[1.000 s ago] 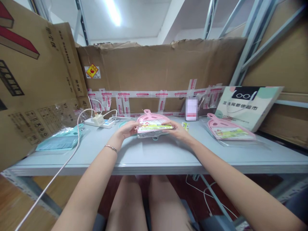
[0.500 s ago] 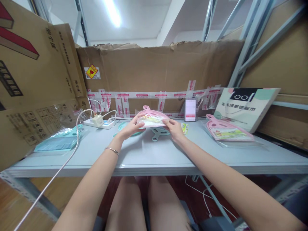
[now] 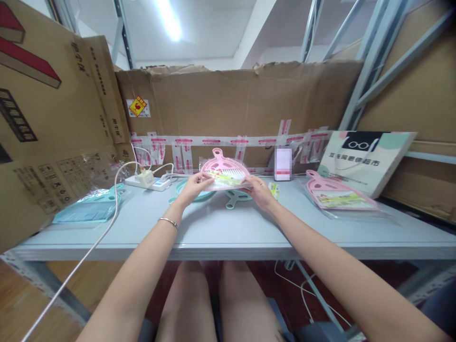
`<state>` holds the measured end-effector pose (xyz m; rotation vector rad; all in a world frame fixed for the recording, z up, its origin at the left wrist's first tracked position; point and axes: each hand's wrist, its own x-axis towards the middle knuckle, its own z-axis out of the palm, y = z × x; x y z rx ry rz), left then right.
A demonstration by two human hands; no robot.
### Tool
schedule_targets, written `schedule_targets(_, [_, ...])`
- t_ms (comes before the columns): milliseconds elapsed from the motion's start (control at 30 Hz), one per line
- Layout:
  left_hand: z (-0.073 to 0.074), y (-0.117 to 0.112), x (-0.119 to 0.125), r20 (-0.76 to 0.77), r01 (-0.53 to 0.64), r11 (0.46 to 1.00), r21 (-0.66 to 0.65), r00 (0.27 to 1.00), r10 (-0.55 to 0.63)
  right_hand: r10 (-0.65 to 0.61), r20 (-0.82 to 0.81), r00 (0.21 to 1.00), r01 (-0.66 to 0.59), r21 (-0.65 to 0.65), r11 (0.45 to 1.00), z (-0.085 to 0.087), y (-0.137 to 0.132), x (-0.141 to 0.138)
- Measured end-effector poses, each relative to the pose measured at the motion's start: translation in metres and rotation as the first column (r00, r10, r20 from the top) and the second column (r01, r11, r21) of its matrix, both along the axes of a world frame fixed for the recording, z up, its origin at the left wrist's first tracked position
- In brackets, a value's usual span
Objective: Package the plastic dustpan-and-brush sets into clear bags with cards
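A pink dustpan-and-brush set in clear plastic is held up over the middle of the table, handle pointing away and white bristles showing. My left hand pinches its left edge, thumb on top. My right hand grips its right edge. Under and behind my left hand lies a teal round-edged piece, partly hidden. A grey-green brush lies below the held set, its handle towards me. Beside my right hand is a small yellow-green card.
Another bagged pink set lies at the right before a white box. At the left are a bagged teal set, a white cable and a power strip. A phone leans against the cardboard wall.
The pink set has tilted up, so more of its face and handle shows. Both hands keep hold of its edges. The view has shifted slightly.
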<state>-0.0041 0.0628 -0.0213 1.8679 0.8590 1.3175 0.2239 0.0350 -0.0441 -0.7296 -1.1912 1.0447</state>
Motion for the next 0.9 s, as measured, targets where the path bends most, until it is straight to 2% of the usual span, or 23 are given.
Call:
schedule_targets(267, [0.001,-0.001,-0.003,-0.041,0.007,1.000,0.014,0.999,-0.006,0.045,0.034,0.998,-0.042,-0.081,0.996,0.002,0.003,0.007])
schedule_targets(500, [0.006,-0.008,-0.007,-0.123,0.126,0.991,-0.052,0.984,-0.131,0.153,0.140,0.978,-0.126,-0.183,0.975,0.003,-0.004,0.015])
schedule_targets(633, [0.005,-0.008,-0.006,-0.136,0.136,0.988,-0.067,0.980,-0.144,0.088,0.134,0.987,-0.068,-0.142,0.987,0.001,-0.005,0.015])
schedule_targets(767, [0.002,-0.006,-0.004,-0.110,0.089,0.995,-0.053,0.989,-0.094,0.017,0.122,0.992,-0.007,-0.083,0.997,-0.001,-0.004,0.011])
schedule_targets(900, [-0.001,-0.002,-0.001,-0.079,0.033,0.999,-0.032,0.996,-0.036,0.011,0.144,0.990,-0.003,-0.056,0.998,0.001,-0.007,0.010])
